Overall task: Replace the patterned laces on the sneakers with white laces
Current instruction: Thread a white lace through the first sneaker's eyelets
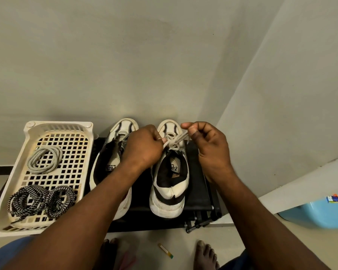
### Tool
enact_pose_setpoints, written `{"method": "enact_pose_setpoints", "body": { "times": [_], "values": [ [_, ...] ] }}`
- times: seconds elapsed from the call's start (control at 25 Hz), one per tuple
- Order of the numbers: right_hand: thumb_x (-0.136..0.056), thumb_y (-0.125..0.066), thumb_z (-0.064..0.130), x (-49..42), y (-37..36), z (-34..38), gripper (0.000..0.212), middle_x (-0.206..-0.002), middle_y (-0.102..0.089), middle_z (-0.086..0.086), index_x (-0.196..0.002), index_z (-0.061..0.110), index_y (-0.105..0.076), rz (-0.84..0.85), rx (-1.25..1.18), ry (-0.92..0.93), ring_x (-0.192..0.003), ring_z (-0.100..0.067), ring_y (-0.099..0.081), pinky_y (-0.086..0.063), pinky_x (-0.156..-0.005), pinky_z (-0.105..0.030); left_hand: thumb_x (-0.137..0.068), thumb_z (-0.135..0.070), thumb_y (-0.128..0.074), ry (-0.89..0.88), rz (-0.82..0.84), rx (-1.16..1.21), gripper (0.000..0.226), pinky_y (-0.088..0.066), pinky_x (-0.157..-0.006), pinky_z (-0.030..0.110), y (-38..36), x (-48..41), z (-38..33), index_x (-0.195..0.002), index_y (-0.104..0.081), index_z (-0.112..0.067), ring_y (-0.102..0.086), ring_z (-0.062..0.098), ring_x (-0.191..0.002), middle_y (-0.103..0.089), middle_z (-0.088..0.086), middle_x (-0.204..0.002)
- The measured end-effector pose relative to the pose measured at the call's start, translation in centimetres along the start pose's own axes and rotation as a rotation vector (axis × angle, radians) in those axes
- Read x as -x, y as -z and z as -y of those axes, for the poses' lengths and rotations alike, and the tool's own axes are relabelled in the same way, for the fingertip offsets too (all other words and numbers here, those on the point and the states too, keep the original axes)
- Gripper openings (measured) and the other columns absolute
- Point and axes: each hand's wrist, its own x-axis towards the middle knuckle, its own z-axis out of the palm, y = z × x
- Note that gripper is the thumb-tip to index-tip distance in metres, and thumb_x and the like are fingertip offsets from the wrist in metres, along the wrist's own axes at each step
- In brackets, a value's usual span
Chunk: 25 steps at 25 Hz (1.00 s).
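Where fingers (pixel 193 133) pinch, white lace (pixel 180 138), over sneaker (pixel 172 191)

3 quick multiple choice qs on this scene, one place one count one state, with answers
1. Where do the patterned laces lie? A in the basket B on the floor C inside a sneaker
2. How many lace coils are in the basket? A one B three C five
3. What are the left hand and right hand doing? A idle B pinching the white lace on the right sneaker C lifting the basket

1 A, they sit at its near end; 2 B, two patterned, one white coil; 3 B, each grips an end.
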Motion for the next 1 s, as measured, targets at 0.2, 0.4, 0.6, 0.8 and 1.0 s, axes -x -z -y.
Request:
{"method": "enact_pose_setpoints", "body": {
  "times": [0.2, 0.4, 0.6, 0.8, 1.0],
  "values": [
    [-0.104, -0.055, 0.005, 1.2, 1.7, 0.5, 0.014, -0.075, -0.075, -0.005, -0.095, 0.010, -0.064, 0.074, 0.039, -0.055, -0.080, -0.022, -0.073, -0.058, -0.085, -0.027, -0.099, -0.026, -0.060, -0.182, -0.046, -0.476, 0.019, -0.037, -0.060, 0.032, 0.3, 0.4, -0.4, -0.110, -0.055, -0.011, -0.053, 0.025, -0.069, -0.063, 0.008, -0.086],
    [-0.105, -0.056, 0.009, 1.0, 1.8, -0.1, 0.016, -0.068, -0.070, -0.001, -0.093, 0.016, -0.065, 0.028, 0.183, -0.093, -0.073, -0.018, -0.071, -0.055, -0.080, -0.020, -0.093, -0.017, -0.060, -0.218, -0.086, -0.515, 0.019, -0.045, -0.065, 0.040, 0.3, 0.6, -0.3, -0.108, -0.051, -0.010, -0.067, 0.040, -0.089, -0.068, 0.017, -0.096],
    [-0.103, -0.064, 0.021, 1.5, 0.9, 0.2, 0.010, -0.076, -0.076, 0.000, -0.096, 0.018, -0.071, 0.084, 0.318, -0.113, -0.071, -0.009, -0.071, -0.056, -0.073, -0.019, -0.097, -0.020, -0.057, -0.159, 0.121, -0.052, 0.010, -0.057, -0.082, 0.042, 1.3, -0.6, 1.1, -0.102, -0.061, -0.028, -0.070, 0.024, -0.089, -0.074, -0.004, -0.098],
    [-0.086, -0.085, 0.028, 1.7, 0.3, 0.2, 0.012, -0.075, -0.071, 0.009, -0.087, 0.029, -0.073, 0.142, 0.626, -0.027, -0.067, -0.006, -0.068, -0.060, -0.068, -0.024, -0.094, -0.038, -0.072, -0.259, 0.277, -0.117, 0.007, -0.058, -0.086, 0.038, 2.1, 0.2, 0.9, -0.098, -0.073, -0.032, -0.070, 0.006, -0.080, -0.074, -0.011, -0.082],
    [-0.081, -0.087, 0.037, 1.4, 0.6, 0.1, 0.022, -0.075, -0.068, 0.010, -0.089, 0.029, -0.068, 0.166, 0.904, -0.076, -0.071, -0.005, -0.065, -0.058, -0.069, -0.030, -0.090, -0.022, -0.079, -0.100, 0.306, 0.183, 0.011, -0.058, -0.067, 0.031, 2.5, 1.5, -0.7, -0.088, -0.073, -0.013, -0.073, 0.011, -0.069, -0.078, -0.003, -0.075]
  ]
}}
